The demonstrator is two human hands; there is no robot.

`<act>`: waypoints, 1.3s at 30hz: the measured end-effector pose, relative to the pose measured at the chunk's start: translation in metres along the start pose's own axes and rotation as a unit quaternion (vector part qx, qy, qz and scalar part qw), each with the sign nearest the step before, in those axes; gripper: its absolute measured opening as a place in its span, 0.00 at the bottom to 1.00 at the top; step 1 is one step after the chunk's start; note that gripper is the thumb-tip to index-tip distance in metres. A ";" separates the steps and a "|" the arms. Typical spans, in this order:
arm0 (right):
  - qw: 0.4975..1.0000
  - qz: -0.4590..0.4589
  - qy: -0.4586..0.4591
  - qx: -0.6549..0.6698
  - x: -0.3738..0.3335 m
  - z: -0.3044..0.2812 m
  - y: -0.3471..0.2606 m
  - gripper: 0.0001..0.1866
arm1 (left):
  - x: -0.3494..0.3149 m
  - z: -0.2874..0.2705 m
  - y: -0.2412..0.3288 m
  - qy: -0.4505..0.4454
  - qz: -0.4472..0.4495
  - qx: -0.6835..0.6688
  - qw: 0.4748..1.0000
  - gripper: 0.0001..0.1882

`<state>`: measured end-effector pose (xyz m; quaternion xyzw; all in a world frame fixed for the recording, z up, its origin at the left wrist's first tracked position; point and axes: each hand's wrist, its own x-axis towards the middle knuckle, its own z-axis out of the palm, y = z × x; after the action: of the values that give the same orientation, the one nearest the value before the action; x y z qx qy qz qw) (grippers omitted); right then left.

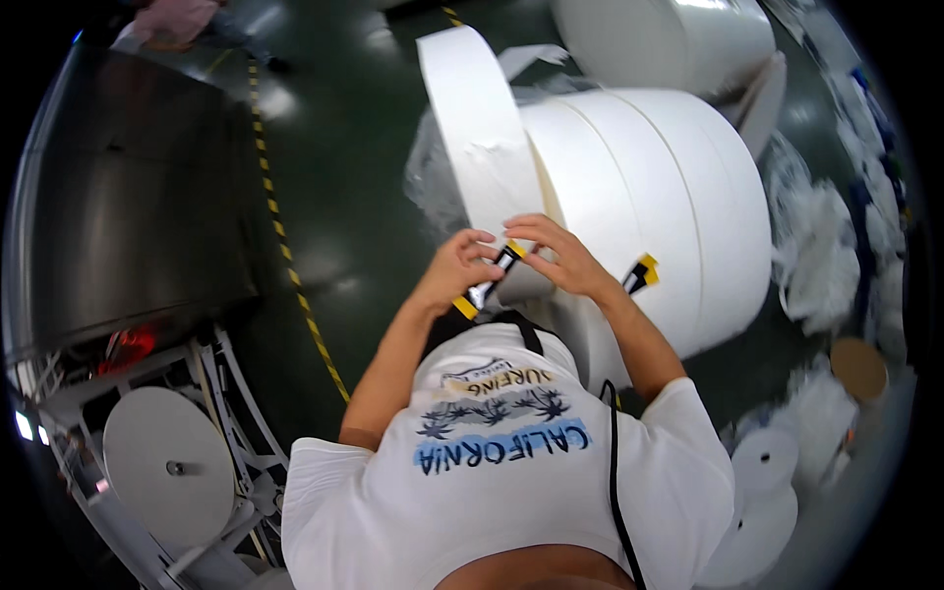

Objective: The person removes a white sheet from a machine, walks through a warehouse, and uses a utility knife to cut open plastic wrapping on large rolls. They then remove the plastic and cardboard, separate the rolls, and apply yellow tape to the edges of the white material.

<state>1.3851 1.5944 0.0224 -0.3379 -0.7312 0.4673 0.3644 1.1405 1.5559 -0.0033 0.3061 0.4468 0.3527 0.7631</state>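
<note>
My left hand [462,270] and my right hand [558,256] are close together at the near side of a large white roll [629,206]. Between them is a narrow black-and-white strip [488,281] with yellow ends, its exact kind unclear. Right-hand fingers curl around its upper end, while the left fingers bend against its side. Just beyond my hands, a wide white band of material [477,128] rises along the roll's left end. A similar black piece with a yellow end [641,274] rests against the roll beside my right forearm.
Another big white roll [669,39] stands farther back. Crumpled clear plastic [816,246] lies at the right, near white discs [762,492]. On the left are a dark metal cabinet [128,197] and a machine with a round white disc [169,467]. Yellow-black tape [280,226] marks the floor.
</note>
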 end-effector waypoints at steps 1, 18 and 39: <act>1.000 0.008 -0.023 0.010 0.000 -0.005 0.006 0.12 | 0.005 -0.001 -0.003 -0.018 -0.010 0.002 1.000 0.30; 0.968 0.191 0.098 -0.133 0.037 -0.013 0.096 0.12 | 0.079 -0.036 -0.029 0.154 0.121 -0.034 0.980 0.23; 0.930 0.219 0.125 -0.268 0.054 0.000 0.106 0.16 | 0.100 -0.028 -0.043 0.323 0.174 0.169 0.915 0.11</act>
<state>1.3747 1.6751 -0.0647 -0.6299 -0.6858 0.2763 0.2377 1.1623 1.6173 -0.0952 0.3727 0.6619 0.4788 0.4402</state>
